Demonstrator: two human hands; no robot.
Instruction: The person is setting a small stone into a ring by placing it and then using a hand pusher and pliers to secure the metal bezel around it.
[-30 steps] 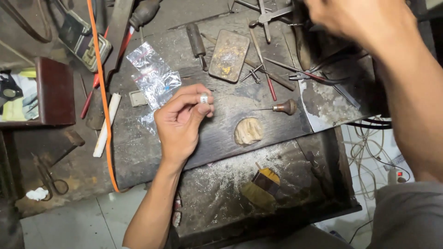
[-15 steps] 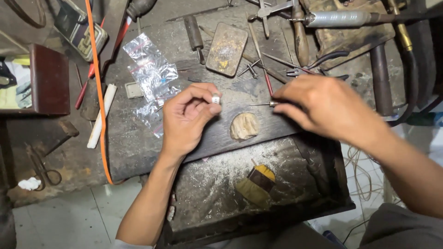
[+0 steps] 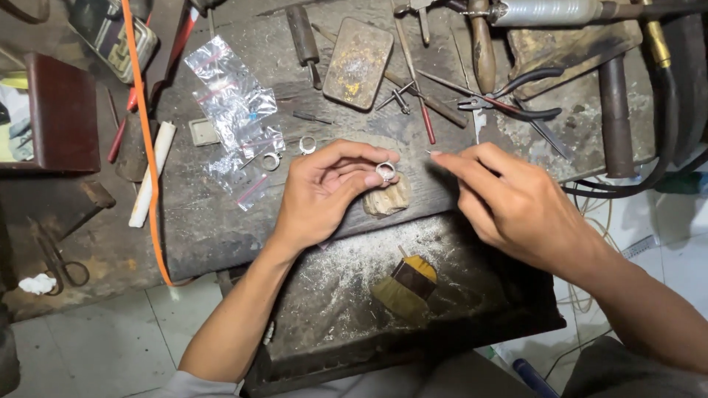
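Left hand [image 3: 324, 193] pinches a small, light, rigid silver ring [image 3: 385, 172] by its band; right hand [image 3: 516, 203], fingertips nearly closed, apparently grips a fine tool.

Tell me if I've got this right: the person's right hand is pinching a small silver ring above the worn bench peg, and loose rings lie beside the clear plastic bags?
Not quite: the head view shows the left hand pinching the silver ring above the bench peg. The loose rings beside the plastic bags are right.

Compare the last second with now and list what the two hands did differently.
The right hand came down from the top of the bench, picked up a thin tool there and brought its tip beside the ring. The left hand kept pinching the ring over the wooden peg. Pliers and plastic bags stayed put.
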